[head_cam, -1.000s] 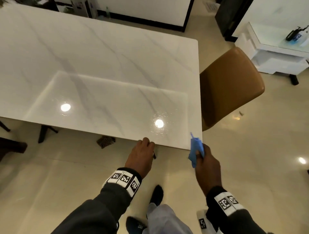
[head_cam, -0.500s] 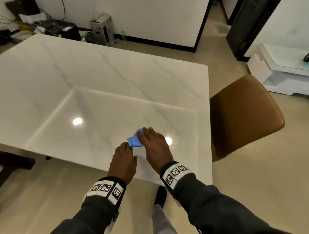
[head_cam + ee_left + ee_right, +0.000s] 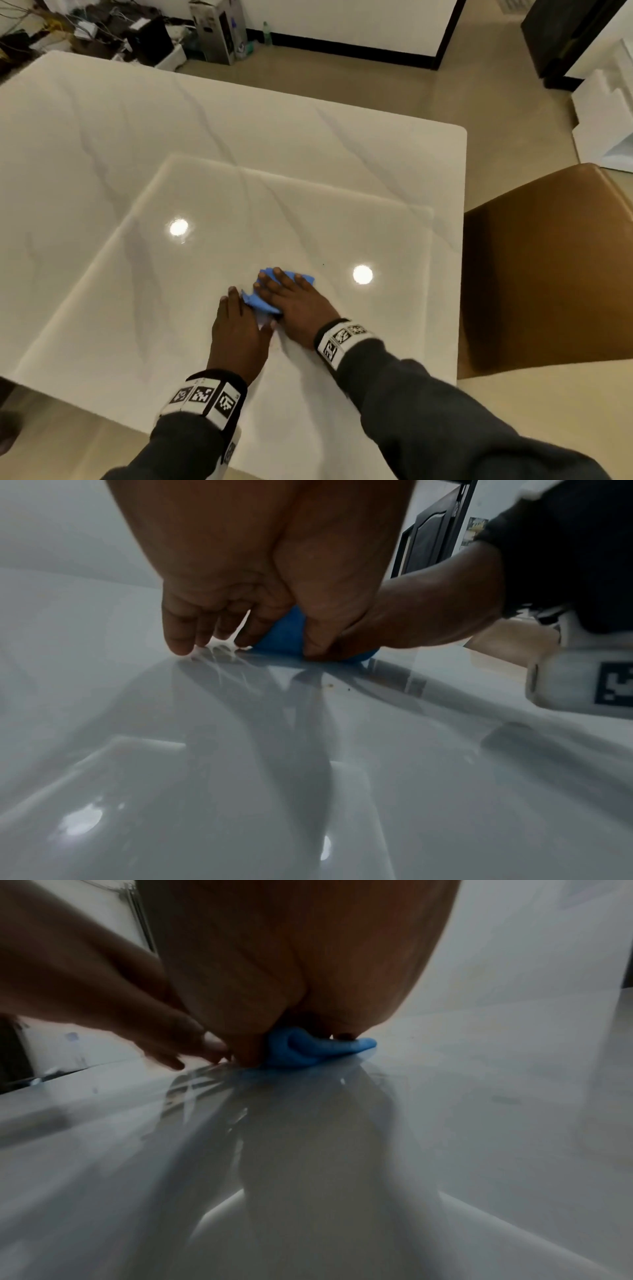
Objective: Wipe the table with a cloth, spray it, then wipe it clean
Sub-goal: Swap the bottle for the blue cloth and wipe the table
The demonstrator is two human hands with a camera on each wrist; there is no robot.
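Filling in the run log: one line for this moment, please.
phase: first wipe | right hand: flat on blue cloth | left hand: touching cloth edge | table

A brown leather chair point(image 3: 548, 267) stands at the surface's right edge on beige floor tiles point(image 3: 479, 85); a cardboard box point(image 3: 219, 31) and tangled cables point(image 3: 68, 27) lie beyond its far edge.

Left hand point(image 3: 238, 337) and right hand point(image 3: 298, 305) lie flat, fingers extended.

cloth point(image 3: 263, 301) on table point(image 3: 102, 144) under right hand point(image 3: 301, 308); chair point(image 3: 548, 267) right.
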